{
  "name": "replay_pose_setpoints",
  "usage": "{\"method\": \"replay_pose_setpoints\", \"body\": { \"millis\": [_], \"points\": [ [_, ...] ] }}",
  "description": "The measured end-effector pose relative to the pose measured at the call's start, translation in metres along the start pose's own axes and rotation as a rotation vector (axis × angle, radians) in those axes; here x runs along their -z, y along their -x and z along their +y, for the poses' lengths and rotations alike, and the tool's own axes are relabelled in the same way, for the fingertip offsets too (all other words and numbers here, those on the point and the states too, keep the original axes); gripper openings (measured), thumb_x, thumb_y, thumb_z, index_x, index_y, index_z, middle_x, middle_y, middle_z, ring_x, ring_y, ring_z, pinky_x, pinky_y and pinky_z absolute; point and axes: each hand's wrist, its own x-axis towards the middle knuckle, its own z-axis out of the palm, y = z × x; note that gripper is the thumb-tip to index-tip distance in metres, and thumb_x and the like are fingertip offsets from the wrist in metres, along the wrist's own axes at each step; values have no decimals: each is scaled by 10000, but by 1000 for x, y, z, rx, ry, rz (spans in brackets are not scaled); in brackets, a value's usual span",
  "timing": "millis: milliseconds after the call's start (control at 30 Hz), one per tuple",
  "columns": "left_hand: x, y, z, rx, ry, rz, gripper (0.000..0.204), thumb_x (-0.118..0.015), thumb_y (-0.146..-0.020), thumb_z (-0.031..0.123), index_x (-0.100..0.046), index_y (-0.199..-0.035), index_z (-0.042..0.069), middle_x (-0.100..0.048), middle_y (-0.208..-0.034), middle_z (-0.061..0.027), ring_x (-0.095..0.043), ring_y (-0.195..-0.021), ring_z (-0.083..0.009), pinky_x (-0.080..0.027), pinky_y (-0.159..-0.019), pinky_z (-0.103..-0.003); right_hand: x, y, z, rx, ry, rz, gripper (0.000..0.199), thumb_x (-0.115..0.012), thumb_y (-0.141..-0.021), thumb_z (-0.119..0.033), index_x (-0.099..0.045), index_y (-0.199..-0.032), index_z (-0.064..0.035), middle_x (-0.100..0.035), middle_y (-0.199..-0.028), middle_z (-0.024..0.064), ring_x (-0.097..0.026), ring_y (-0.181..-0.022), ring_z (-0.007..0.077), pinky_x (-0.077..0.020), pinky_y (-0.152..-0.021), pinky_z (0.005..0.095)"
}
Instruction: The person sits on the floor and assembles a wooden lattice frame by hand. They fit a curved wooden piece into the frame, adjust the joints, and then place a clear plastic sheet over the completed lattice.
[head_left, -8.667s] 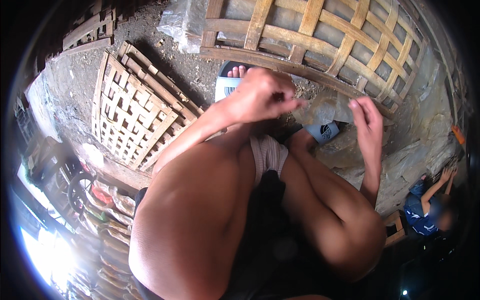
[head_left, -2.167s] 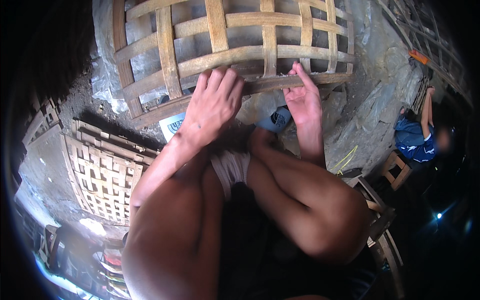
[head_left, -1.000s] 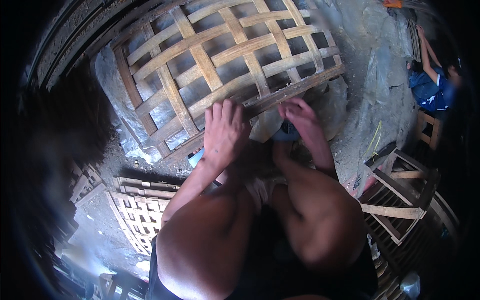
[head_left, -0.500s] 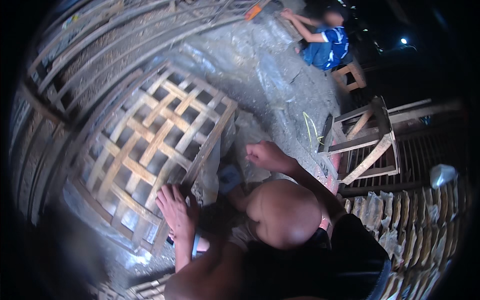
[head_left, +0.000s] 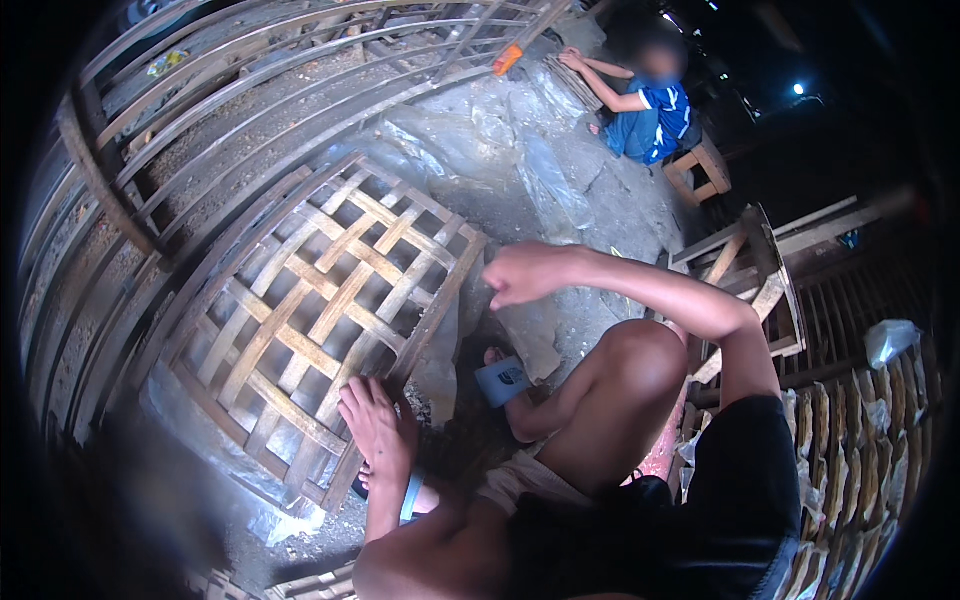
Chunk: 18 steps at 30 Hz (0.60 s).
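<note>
A rectangular wooden frame with broad flat strips woven in an open lattice [head_left: 330,315] lies tilted to my left. My left hand [head_left: 382,425] rests on its near right rim, with the fingers laid out over the edge. Beside the frame's far right corner is my right hand [head_left: 528,273], its fingers curled into a fist. If anything is inside that fist, it is hidden. Under my right hand, my right foot wears a grey-blue slipper [head_left: 503,381], next to my bent knee.
Slatted wooden rails [head_left: 290,95] run along the left. Ahead, a co-worker in a blue shirt [head_left: 665,120] sits bent over a wooden piece. A wooden stand [head_left: 760,280] is at right, with rows of thin brownish strips [head_left: 850,450] below it. Plastic sheeting [head_left: 550,185] covers some floor.
My right forearm has risen and my fist has moved closer to the frame's far right corner. My right knee now appears further right, showing more of the slipper. My left hand stays on the rim.
</note>
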Motion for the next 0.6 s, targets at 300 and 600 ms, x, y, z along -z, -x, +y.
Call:
{"method": "replay_pose_setpoints", "body": {
  "millis": [300,600],
  "points": [
    [7,-3,-4,-22,156,144,323,-678,-764,-65,-608,-1079,-45,-532,-1077,-249,-524,-1008,-458,-466,-894,-547,5,-113,-57,466,18,56,283,-717,-985,-292,-665,-996,-14,-697,-781,172,-692,-715,366,-525,-668,506],
    [3,-1,11,45,151,134,269,-709,-850,-16,-618,-1101,-41,-522,-1091,-209,-516,-1023,-406,-491,-927,-510,-42,-109,-15,492,-117,15,312,-699,-1003,-201,-687,-1283,-63,-702,-824,171,-675,-730,320,-508,-711,472]
  ]
}}
